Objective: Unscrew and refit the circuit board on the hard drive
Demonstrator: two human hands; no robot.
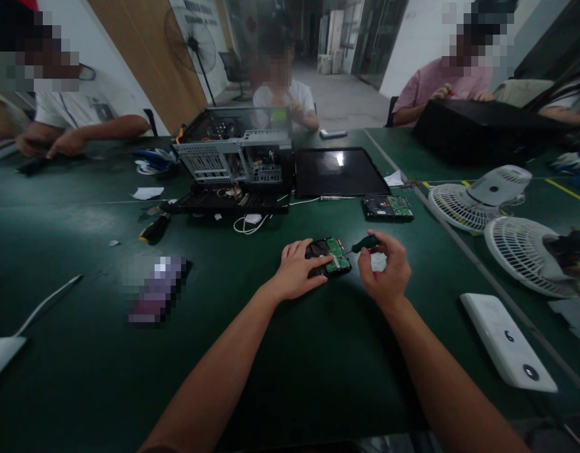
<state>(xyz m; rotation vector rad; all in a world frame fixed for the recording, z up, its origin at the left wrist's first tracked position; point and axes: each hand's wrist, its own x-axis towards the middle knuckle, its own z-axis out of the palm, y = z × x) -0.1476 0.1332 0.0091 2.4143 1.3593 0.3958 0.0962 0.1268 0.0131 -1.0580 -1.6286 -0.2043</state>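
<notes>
A hard drive (pixel 322 247) lies on the green table in front of me, its green circuit board showing. My left hand (pixel 297 270) holds it from the left, thumb along the near edge and fingers across its top. Between the fingers of my right hand (pixel 387 267) is a small screwdriver with a dark green handle (pixel 365 243). Its thin shaft points left to the right end of the circuit board; whether the tip touches a screw is too small to tell. A second hard drive (pixel 389 207) rests farther back, apart from both hands.
Behind stands an opened computer case (pixel 233 154) beside its black side panel (pixel 341 172). A yellow-black screwdriver (pixel 155 229) and a pixelated phone-like object (pixel 160 289) lie left. To the right are white fan parts (pixel 464 207) and a white box-shaped device (pixel 507 340). Several people sit around the table.
</notes>
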